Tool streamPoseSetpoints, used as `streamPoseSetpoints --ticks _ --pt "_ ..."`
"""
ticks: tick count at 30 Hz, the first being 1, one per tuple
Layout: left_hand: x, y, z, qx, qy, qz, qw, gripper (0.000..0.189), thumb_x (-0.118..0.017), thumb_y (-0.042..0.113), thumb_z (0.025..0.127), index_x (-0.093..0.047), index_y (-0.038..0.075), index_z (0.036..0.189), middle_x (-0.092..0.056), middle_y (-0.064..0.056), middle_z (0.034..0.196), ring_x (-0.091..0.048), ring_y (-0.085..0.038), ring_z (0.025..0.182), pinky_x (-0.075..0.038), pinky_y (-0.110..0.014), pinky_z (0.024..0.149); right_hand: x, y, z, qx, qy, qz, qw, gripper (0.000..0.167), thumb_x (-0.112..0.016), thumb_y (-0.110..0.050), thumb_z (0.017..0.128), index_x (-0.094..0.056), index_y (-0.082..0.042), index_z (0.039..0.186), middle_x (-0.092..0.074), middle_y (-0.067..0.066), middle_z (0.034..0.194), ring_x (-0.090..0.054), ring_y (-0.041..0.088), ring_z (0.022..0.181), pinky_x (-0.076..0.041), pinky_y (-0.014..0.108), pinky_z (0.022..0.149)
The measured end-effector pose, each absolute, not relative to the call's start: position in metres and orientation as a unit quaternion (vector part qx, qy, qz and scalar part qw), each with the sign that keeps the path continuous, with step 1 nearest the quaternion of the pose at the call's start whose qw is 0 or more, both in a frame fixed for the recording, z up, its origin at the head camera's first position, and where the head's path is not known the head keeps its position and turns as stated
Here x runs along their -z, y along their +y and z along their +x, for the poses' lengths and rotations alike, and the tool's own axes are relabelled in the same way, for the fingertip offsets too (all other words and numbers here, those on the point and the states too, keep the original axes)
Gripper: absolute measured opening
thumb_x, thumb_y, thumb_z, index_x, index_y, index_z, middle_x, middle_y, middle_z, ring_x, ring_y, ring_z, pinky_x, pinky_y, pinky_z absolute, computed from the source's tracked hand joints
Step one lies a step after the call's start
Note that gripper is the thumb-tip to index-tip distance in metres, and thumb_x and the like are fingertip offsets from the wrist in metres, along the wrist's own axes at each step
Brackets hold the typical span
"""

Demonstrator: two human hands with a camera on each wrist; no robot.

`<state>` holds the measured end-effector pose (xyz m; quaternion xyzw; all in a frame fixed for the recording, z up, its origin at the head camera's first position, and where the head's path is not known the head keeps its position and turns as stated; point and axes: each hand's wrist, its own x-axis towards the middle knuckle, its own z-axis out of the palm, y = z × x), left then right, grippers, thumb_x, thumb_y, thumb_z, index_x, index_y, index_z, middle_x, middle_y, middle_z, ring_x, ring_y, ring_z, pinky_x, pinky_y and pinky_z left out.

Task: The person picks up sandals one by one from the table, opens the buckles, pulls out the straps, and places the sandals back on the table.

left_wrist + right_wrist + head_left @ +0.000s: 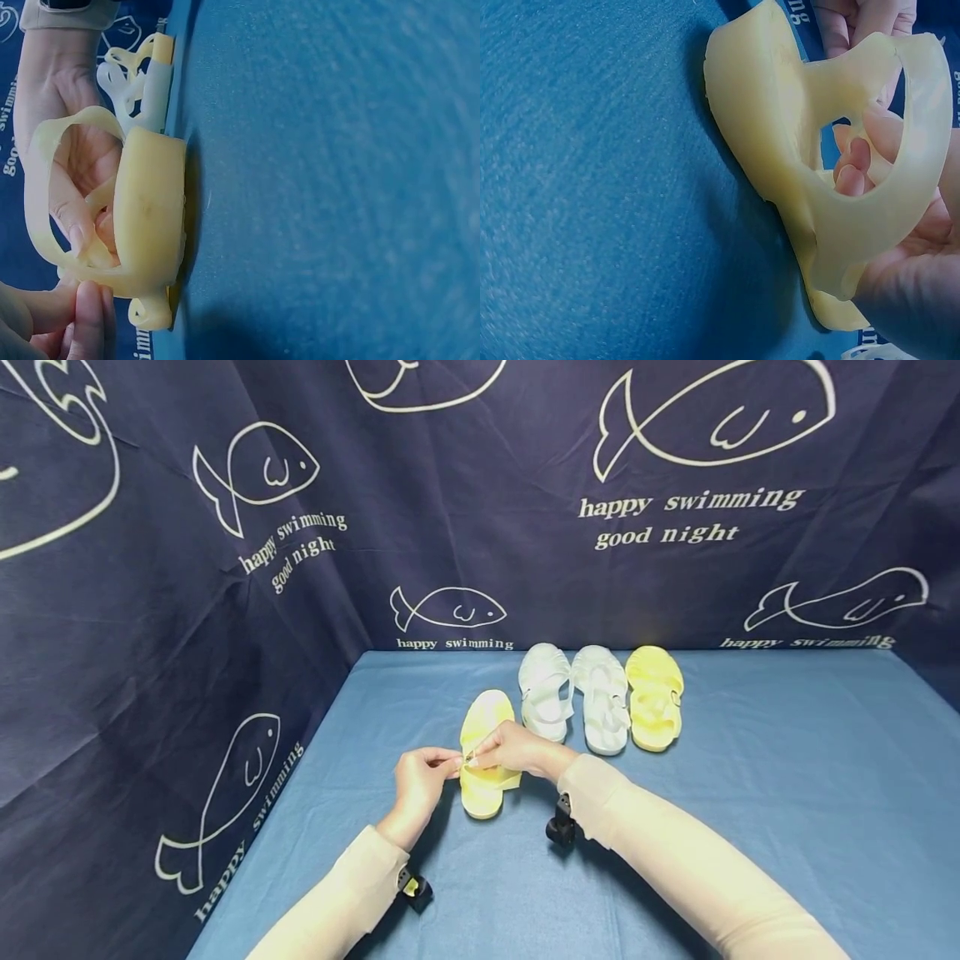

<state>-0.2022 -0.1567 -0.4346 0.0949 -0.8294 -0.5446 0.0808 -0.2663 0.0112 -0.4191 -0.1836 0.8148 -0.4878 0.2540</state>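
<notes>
A yellow sandal (486,714) lies sole down on the blue cloth, its toe pointing to the back. My left hand (420,783) is at its left side, thumb and fingertips pinching the strap (97,279) from outside. From the right, my right hand (525,750) reaches over the sandal, its fingers gripping the strap by the small buckle (468,758). In the left wrist view the heel strap arches above the sole, and the right hand (86,157) shows through its loop. The strap's exact fastening is hidden behind fingers.
Two pale mint sandals (545,672) (604,739) and another yellow sandal (654,664) stand in a row at the back, right of the handled one. Behind and left hangs a dark blue curtain (480,527) printed with fish. Blue cloth (750,810) covers the table.
</notes>
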Motion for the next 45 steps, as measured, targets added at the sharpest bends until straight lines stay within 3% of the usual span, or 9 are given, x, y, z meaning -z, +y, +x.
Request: streamPoseSetpoints --ticks 11,20,25,32,40,45 --pt "0.435 -0.157 -0.204 0.552 -0.826 0.083 0.079 0.006 -0.074 0.002 0.083 -0.076 -0.003 0.085 -0.073 -0.015 0.076 -0.071 -0.024 0.066 -0.06 -0.038 0.065 0.419 0.01 -0.267 0.47 0.826 -0.194 0.244 0.014 -0.074 -0.007 0.083 -0.076 0.002 0.094 -0.074 0.006 0.088 -0.056 0.006 0.068 -0.048 0.017 0.059" --pt "0.432 -0.162 -0.204 0.528 -0.844 0.069 0.07 0.008 -0.074 0.004 0.084 -0.076 -0.002 0.088 -0.073 -0.017 0.08 -0.071 -0.017 0.065 -0.061 -0.035 0.067 0.42 0.008 -0.264 0.498 0.808 -0.181 0.258 0.021 -0.074 -0.012 0.085 -0.075 0.0 0.103 -0.074 0.009 0.106 -0.061 0.006 0.08 -0.052 0.019 0.07" --pt "0.431 -0.163 -0.204 0.531 -0.843 0.067 0.061 0.008 -0.073 0.003 0.084 -0.076 -0.002 0.089 -0.073 -0.016 0.081 -0.071 -0.018 0.067 -0.061 -0.033 0.066 0.421 0.007 -0.263 0.504 0.808 -0.17 0.256 0.023 -0.074 -0.014 0.085 -0.075 -0.001 0.104 -0.073 0.008 0.107 -0.061 0.006 0.083 -0.052 0.02 0.073" --pt "0.43 -0.165 -0.209 0.581 -0.809 0.084 0.018 0.016 -0.074 0.003 0.084 -0.074 -0.003 0.098 -0.073 -0.016 0.088 -0.069 -0.014 0.072 -0.06 -0.037 0.076 0.424 0.009 -0.264 0.505 0.807 -0.163 0.259 0.024 -0.075 -0.016 0.085 -0.075 -0.002 0.104 -0.073 0.006 0.107 -0.061 0.006 0.086 -0.052 0.019 0.076" --pt "0.426 -0.166 -0.218 0.578 -0.811 0.091 0.002 0.019 -0.077 0.007 0.082 -0.075 -0.002 0.098 -0.074 -0.01 0.08 -0.071 -0.016 0.075 -0.059 -0.041 0.08 0.42 0.009 -0.262 0.505 0.81 -0.158 0.253 0.024 -0.075 -0.015 0.084 -0.075 -0.002 0.104 -0.072 0.007 0.11 -0.062 0.007 0.088 -0.052 0.02 0.077" --pt "0.426 -0.166 -0.218 0.579 -0.811 0.085 0.001 0.018 -0.075 0.005 0.083 -0.074 -0.004 0.098 -0.074 -0.012 0.08 -0.072 -0.019 0.076 -0.059 -0.041 0.081 0.42 0.009 -0.262 0.502 0.811 -0.156 0.257 0.022 -0.075 -0.015 0.084 -0.076 -0.002 0.102 -0.073 0.006 0.107 -0.061 0.007 0.084 -0.052 0.019 0.073"
